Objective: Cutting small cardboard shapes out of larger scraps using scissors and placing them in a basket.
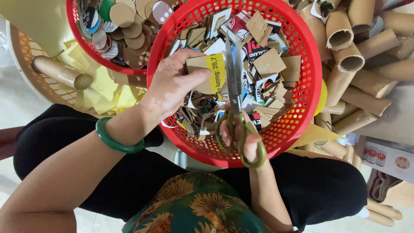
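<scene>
Here the left hand pinches a cardboard piece just left of the scissors — blades pointing away, nearly shut — gripped by the right hand.

Two red baskets, one pair of scissors, one green bangle, two hands
</scene>
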